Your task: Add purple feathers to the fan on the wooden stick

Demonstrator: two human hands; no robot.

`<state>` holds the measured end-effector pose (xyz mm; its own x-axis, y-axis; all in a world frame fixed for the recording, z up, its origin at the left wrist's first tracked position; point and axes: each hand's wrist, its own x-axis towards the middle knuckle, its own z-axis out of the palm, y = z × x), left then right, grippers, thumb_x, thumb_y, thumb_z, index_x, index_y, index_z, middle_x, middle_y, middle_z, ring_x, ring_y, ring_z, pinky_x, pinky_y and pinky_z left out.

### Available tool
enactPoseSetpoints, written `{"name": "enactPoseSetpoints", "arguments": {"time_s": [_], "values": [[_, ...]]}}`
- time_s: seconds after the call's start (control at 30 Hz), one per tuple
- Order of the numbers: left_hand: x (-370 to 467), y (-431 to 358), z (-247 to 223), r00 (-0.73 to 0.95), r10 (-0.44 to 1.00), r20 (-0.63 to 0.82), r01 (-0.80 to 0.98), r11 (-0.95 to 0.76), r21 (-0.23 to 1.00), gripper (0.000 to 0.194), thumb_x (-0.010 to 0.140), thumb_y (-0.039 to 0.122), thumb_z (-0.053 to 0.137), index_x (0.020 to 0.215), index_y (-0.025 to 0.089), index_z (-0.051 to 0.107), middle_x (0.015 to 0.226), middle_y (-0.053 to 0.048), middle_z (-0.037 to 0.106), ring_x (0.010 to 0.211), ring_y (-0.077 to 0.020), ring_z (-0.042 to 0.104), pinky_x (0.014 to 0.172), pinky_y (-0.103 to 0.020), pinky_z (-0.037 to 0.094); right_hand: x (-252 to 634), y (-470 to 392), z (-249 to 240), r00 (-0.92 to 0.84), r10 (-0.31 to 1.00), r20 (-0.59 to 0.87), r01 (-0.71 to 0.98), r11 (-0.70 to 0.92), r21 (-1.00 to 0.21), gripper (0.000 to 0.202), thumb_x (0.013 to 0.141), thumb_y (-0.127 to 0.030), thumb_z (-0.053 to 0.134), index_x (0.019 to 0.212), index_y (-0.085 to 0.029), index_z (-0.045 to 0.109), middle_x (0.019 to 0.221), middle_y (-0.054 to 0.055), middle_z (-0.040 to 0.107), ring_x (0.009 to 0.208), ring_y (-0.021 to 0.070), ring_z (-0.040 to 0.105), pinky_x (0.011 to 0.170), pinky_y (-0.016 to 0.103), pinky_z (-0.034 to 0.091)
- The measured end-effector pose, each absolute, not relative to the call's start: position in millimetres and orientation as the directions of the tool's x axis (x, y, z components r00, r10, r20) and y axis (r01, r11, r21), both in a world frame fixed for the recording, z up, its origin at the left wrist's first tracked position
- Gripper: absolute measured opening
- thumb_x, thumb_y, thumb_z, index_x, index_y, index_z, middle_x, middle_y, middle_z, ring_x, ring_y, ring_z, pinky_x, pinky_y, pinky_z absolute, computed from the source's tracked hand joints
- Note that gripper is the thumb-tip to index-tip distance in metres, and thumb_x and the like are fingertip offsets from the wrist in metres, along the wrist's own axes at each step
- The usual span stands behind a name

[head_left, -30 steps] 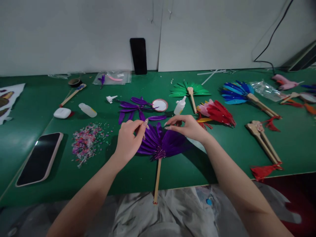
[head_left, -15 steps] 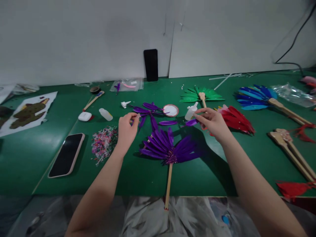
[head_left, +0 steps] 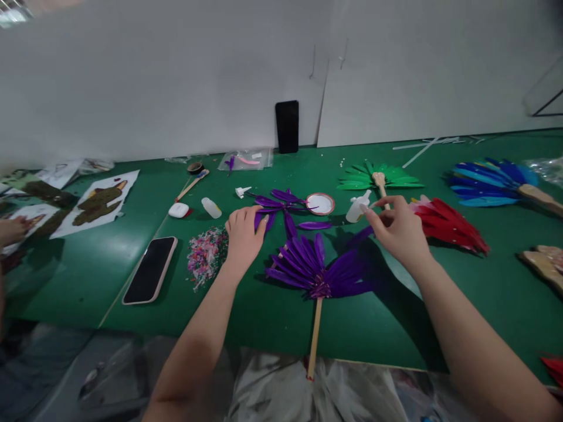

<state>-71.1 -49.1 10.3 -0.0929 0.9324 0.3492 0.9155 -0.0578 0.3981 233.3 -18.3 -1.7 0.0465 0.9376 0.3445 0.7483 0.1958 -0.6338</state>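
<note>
My left hand (head_left: pixel 245 237) hovers beside a loose cluster of purple feathers (head_left: pixel 288 225), its thumb apart from the fingers and nothing seen in its grasp. My right hand (head_left: pixel 398 228) is closed in a pinch on a single purple feather (head_left: pixel 360 235), which points down to the left. Just beyond those fingertips stands a white glue bottle (head_left: pixel 357 208). Between my forearms lies a purple feather fan (head_left: pixel 319 275), its wooden handle (head_left: pixel 315 337) reaching over the table's front edge. A shallow dish of white paste (head_left: pixel 321 204) sits behind the fan.
A phone (head_left: pixel 149 271), a pile of colourful bits (head_left: pixel 206 255) and a small bottle (head_left: pixel 212 208) lie left. A green fan (head_left: pixel 380 177), red feathers (head_left: pixel 453 225) and a blue fan (head_left: pixel 490 183) lie right. Another phone (head_left: pixel 287 126) leans on the wall. Another person's hand (head_left: pixel 13 230) shows far left.
The view has turned left, bringing in another person's hand. My left hand's pinch has opened, and the hand lies nearer the loose feathers. My right hand still pinches the feather, now lower and tilted more steeply.
</note>
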Motion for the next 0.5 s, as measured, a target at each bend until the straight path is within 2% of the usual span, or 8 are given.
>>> {"name": "enactPoseSetpoints", "arguments": {"time_s": [0.03,0.1,0.2,0.3,0.4,0.5], "values": [[-76,-59,15,-0.092,0.926,0.367,0.943,-0.037,0.331,0.035,0.089,0.032,0.049,0.120,0.019,0.054,0.123,-0.016,0.058,0.124,-0.0341,0.043,0.098,-0.052,0.032,233,-19,-1,0.048,0.938,0.344,0.755,0.191,-0.627,0.029,0.083,-0.047,0.055,0.096,-0.021,0.049,0.053,-0.001,0.059,0.051,0.0219,0.059,0.053,0.030,0.038],[-93,-85,21,-0.194,0.879,0.435,0.968,0.099,0.232,0.049,0.091,0.038,0.044,0.135,0.015,0.040,0.139,-0.019,0.045,0.136,-0.0356,0.026,0.106,-0.058,0.018,233,-20,0,0.051,0.935,0.350,0.754,0.194,-0.628,0.027,0.084,-0.044,0.054,0.097,-0.020,0.051,0.052,-0.001,0.058,0.049,0.0205,0.058,0.053,0.029,0.038],[-131,-131,19,-0.392,0.810,0.436,0.920,0.337,0.201,0.067,0.092,0.044,0.037,0.145,0.006,0.019,0.147,-0.025,0.030,0.140,-0.0344,0.018,0.110,-0.059,0.006,232,-22,3,0.053,0.922,0.384,0.746,0.219,-0.629,0.022,0.085,-0.039,0.053,0.095,-0.020,0.054,0.048,-0.003,0.054,0.044,0.0175,0.054,0.051,0.028,0.037],[-170,-171,4,-0.518,0.758,0.396,0.853,0.491,0.175,0.070,0.093,0.047,0.031,0.144,0.002,0.017,0.146,-0.029,0.028,0.139,-0.0338,0.021,0.110,-0.059,-0.001,228,-25,3,0.065,0.903,0.424,0.730,0.247,-0.638,0.021,0.086,-0.039,0.053,0.094,-0.019,0.057,0.048,-0.003,0.054,0.041,0.0153,0.051,0.050,0.027,0.036],[-192,-193,-10,-0.529,0.783,0.326,0.847,0.514,0.140,0.065,0.094,0.047,0.028,0.141,0.003,0.028,0.140,-0.028,0.039,0.135,-0.0341,0.031,0.108,-0.061,-0.004,224,-26,0,0.090,0.885,0.456,0.710,0.264,-0.653,0.021,0.085,-0.039,0.054,0.091,-0.019,0.058,0.048,-0.002,0.053,0.041,0.0142,0.050,0.047,0.026,0.035],[-199,-201,-13,-0.544,0.758,0.359,0.837,0.522,0.166,0.066,0.094,0.048,0.029,0.143,0.004,0.023,0.143,-0.027,0.036,0.139,-0.0319,0.024,0.109,-0.061,-0.004,223,-26,-7,0.125,0.875,0.468,0.699,0.257,-0.667,0.023,0.085,-0.039,0.054,0.089,-0.017,0.059,0.049,-0.002,0.052,0.040,0.0132,0.049,0.045,0.025,0.034]]}}
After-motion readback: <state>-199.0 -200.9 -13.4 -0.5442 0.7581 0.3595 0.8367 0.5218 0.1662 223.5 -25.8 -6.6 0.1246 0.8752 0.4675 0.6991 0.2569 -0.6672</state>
